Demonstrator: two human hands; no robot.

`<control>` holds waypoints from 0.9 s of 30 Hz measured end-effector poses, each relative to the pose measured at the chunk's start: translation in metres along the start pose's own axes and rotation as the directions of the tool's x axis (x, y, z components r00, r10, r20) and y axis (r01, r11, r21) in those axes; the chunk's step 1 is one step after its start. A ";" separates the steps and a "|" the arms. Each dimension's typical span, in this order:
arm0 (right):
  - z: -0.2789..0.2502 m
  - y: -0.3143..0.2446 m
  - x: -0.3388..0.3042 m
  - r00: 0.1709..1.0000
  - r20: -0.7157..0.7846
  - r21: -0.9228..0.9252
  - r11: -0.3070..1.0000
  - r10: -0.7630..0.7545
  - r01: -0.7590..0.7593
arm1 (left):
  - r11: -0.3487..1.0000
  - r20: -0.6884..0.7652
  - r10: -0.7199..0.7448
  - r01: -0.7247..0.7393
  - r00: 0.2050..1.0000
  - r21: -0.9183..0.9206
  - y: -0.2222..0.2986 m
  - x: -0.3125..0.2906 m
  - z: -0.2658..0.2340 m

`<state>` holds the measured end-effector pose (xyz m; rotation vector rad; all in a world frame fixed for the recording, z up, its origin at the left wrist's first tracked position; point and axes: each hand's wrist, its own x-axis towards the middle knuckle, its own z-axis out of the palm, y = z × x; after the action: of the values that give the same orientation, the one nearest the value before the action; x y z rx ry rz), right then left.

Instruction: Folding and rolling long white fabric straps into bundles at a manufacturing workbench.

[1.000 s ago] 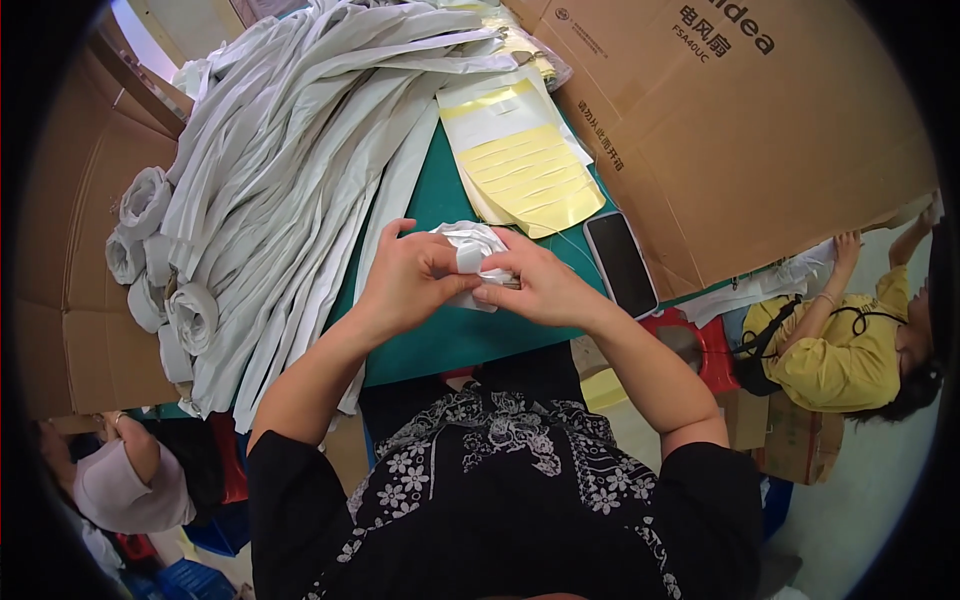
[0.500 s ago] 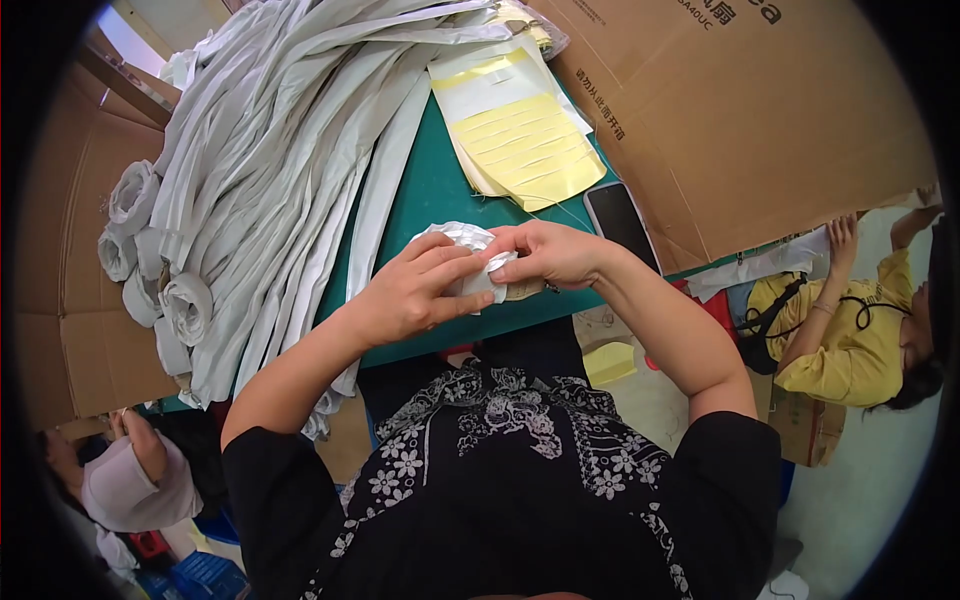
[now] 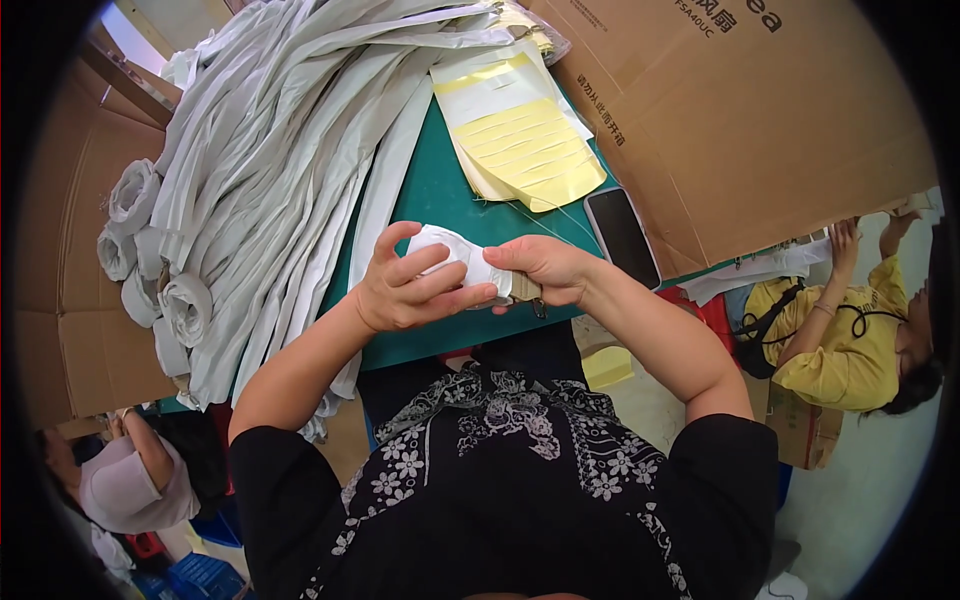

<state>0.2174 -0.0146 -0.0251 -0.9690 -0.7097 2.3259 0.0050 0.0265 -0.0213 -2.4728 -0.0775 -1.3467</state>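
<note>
Between my hands, above the near edge of the green table, is a white rolled strip (image 3: 448, 243) that looks like fabric. My left hand (image 3: 415, 290) cups it from the left, fingers bent over its near side and partly spread. My right hand (image 3: 552, 268) pinches its right part, thumb on top. A tan end piece (image 3: 524, 288) with a small dark metal part sticks out below the right hand; its kind cannot be made out. Long white strips (image 3: 290, 140) lie heaped to the left, several with their ends rolled up (image 3: 186, 308).
Yellow and white label sheets (image 3: 525, 150) lie on the green table (image 3: 420, 190), with a dark phone (image 3: 622, 235) to their right. A large cardboard sheet (image 3: 740, 120) covers the right; cardboard (image 3: 90, 270) stands left. Two people (image 3: 840, 340) are at the sides.
The crumpled white strip now looks smoother and more rounded. My left fingers have lifted and spread over it; my right hand has shifted slightly right and down, showing more of the tan end.
</note>
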 end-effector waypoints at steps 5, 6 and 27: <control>-0.004 0.001 0.002 1.000 -0.002 0.087 0.996 0.006 -0.005 | 0.978 0.300 0.099 -0.036 0.949 -0.206 -0.014 -0.001 -0.008; -0.006 -0.002 0.001 0.999 -0.037 0.073 0.997 -0.005 0.008 | 0.967 0.409 0.078 0.032 0.909 -0.254 -0.015 0.001 -0.010; 0.021 -0.003 0.000 0.981 -0.180 0.010 0.997 0.076 -0.075 | 0.933 0.256 0.136 -0.036 0.957 -0.359 -0.030 0.033 -0.015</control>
<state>0.2029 -0.0181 -0.0102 -1.2065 -0.6057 2.2660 0.0049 0.0463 0.0210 -2.9119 0.2270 -1.0422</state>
